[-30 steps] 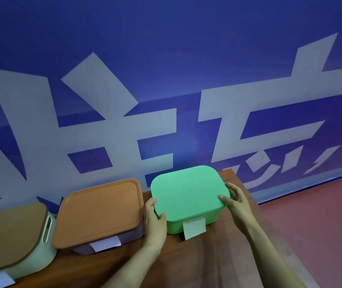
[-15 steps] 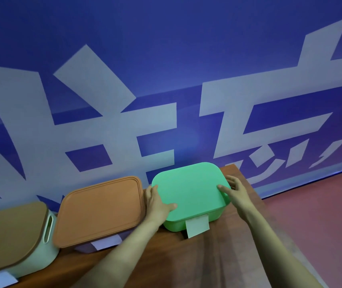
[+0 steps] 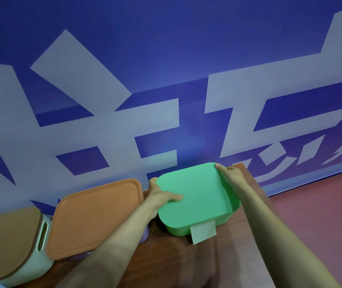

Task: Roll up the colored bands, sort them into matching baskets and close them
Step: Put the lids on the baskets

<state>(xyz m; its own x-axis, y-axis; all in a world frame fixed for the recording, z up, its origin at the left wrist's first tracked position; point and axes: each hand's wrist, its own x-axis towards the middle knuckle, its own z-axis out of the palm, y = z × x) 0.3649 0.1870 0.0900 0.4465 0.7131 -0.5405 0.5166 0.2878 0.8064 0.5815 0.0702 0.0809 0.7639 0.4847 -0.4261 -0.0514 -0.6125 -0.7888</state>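
Note:
A green basket (image 3: 233, 207) stands on the wooden table near the wall, with a pale paper label (image 3: 203, 234) on its front. Its green lid (image 3: 195, 192) lies on top, shifted left, so the inside of the basket's right wall shows. My left hand (image 3: 159, 194) grips the lid's left edge, thumb lying on the top. My right hand (image 3: 228, 175) holds the lid's far right corner. No colored bands are in sight.
Left of it sits a lilac basket (image 3: 145, 235) under an orange lid (image 3: 95, 217), then a pale green basket (image 3: 41, 265) under a brown lid (image 3: 6, 242). A blue and white wall runs right behind them. The table (image 3: 186, 267) ends at the right above a red floor (image 3: 321, 215).
Both hands slid farther back along the green lid's sides. The lid has shifted left, uncovering the basket's right inner wall.

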